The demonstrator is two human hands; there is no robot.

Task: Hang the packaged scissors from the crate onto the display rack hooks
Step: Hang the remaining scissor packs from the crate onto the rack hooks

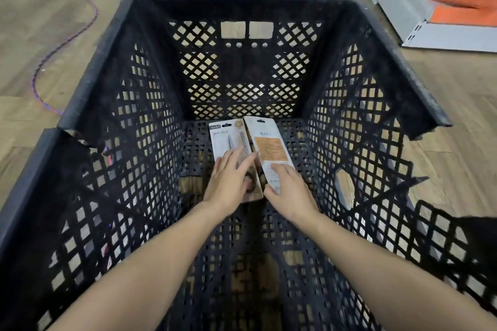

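Both arms reach into the black lattice crate (96, 83), where 2 scissors packages lie side by side on its floor: left hand (228, 183), fingers spread, rests on the face-up package (223, 140); right hand (289, 191), fingers straight, presses the face-down package (269, 145)

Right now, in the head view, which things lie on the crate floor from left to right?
Left hand → front-facing white scissors package → back-facing white package with orange label → right hand, all inside the black lattice plastic crate.
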